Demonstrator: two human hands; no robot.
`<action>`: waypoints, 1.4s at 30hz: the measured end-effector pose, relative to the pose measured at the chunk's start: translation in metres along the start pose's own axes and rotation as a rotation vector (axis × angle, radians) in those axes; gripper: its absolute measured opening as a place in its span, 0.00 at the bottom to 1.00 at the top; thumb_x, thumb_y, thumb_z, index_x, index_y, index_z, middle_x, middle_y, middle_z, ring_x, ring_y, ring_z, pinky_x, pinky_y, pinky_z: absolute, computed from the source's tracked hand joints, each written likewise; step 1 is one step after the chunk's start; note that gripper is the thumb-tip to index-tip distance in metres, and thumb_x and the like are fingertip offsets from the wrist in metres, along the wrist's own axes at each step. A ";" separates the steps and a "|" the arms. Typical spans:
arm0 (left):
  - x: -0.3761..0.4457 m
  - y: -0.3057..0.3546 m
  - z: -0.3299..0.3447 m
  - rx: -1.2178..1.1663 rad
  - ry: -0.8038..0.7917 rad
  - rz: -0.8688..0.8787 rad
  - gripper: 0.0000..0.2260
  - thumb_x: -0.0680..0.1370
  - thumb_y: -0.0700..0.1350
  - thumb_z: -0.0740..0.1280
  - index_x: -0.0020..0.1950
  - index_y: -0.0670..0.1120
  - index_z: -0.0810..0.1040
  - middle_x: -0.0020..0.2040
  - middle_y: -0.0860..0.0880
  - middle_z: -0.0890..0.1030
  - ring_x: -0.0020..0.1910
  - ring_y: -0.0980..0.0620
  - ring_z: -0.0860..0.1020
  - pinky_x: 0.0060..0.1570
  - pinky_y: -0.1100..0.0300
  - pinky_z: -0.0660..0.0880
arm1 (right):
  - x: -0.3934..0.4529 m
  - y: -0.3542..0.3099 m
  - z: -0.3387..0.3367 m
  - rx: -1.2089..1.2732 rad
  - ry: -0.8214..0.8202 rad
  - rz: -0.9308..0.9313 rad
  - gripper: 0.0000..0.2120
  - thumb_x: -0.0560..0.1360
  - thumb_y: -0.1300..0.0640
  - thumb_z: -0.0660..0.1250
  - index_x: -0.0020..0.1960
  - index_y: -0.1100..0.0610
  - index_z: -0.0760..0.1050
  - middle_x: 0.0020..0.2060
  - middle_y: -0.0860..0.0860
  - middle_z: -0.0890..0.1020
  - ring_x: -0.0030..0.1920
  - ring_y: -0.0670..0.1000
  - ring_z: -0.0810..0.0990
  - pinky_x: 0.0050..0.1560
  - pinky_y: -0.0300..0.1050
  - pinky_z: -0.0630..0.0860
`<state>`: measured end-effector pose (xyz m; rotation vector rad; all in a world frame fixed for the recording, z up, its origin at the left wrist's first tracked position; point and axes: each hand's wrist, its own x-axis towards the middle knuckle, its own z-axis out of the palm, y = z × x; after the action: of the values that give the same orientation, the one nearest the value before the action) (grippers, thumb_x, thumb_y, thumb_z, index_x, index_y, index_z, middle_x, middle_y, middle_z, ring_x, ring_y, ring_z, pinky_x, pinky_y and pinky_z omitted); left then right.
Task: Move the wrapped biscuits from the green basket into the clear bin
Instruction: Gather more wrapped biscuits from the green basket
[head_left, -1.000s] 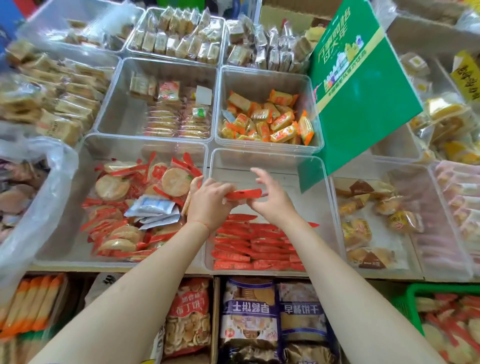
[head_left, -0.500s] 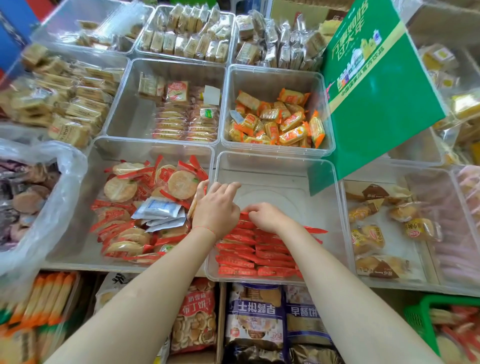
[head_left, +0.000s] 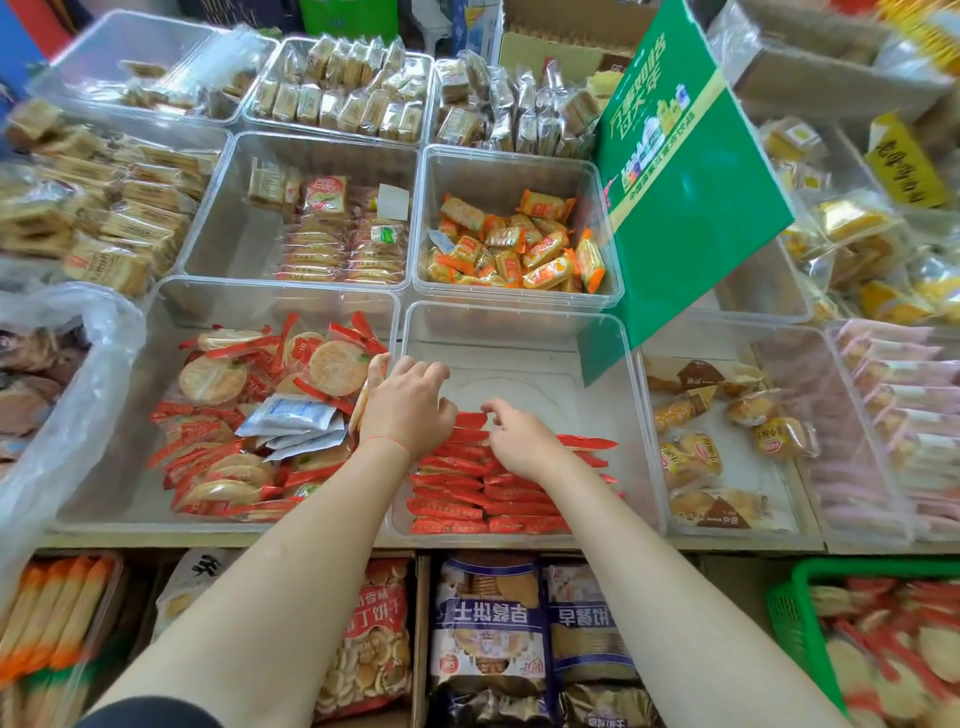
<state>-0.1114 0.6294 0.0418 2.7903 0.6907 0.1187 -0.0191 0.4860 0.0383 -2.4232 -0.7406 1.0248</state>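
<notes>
The clear bin (head_left: 519, 332) stands in the front row of the shelf, with red wrapped biscuits (head_left: 467, 499) stacked on edge in rows across its near half. Both my hands are inside it. My left hand (head_left: 408, 410) and my right hand (head_left: 524, 441) pinch the two ends of one red wrapped biscuit (head_left: 470, 420), which stands at the back of the stack. The far half of the bin is bare. The green basket (head_left: 782, 618) sits low at the right, holding more red wrapped biscuits (head_left: 883, 639).
A green sign (head_left: 691, 182) leans over the bin's far right corner. Neighbouring clear bins hold round crackers (head_left: 249, 415), orange packs (head_left: 519, 249) and small cakes (head_left: 727, 441). A plastic bag (head_left: 78, 389) bulges at the left. Bagged snacks (head_left: 488, 623) fill the lower shelf.
My hands have lowered the red wrapped biscuit from above the bin down onto the back of the stack. The view has shifted slightly, so the green basket shows more.
</notes>
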 end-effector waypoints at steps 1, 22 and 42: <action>-0.001 0.000 -0.001 0.004 -0.004 0.006 0.16 0.76 0.51 0.59 0.62 0.51 0.75 0.57 0.52 0.80 0.62 0.50 0.71 0.72 0.46 0.50 | -0.008 0.003 -0.002 0.019 0.030 0.007 0.24 0.78 0.60 0.52 0.73 0.50 0.65 0.68 0.56 0.74 0.61 0.56 0.75 0.58 0.48 0.72; -0.110 0.332 0.041 -0.639 -0.240 -0.103 0.08 0.75 0.48 0.63 0.39 0.50 0.80 0.36 0.51 0.82 0.39 0.49 0.78 0.40 0.55 0.74 | -0.218 0.262 -0.091 0.243 0.609 0.084 0.11 0.74 0.64 0.59 0.39 0.55 0.78 0.40 0.49 0.81 0.43 0.50 0.76 0.40 0.42 0.67; -0.175 0.631 0.293 -0.492 -0.869 -0.505 0.13 0.77 0.50 0.62 0.61 0.54 0.77 0.49 0.50 0.80 0.41 0.50 0.79 0.37 0.60 0.72 | -0.260 0.682 -0.175 0.112 0.237 0.494 0.41 0.75 0.55 0.71 0.78 0.54 0.49 0.77 0.59 0.54 0.76 0.60 0.57 0.69 0.52 0.67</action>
<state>0.0573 -0.0592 -0.0701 1.8443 0.9125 -0.8377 0.1711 -0.2302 -0.0834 -2.6242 0.0016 0.8895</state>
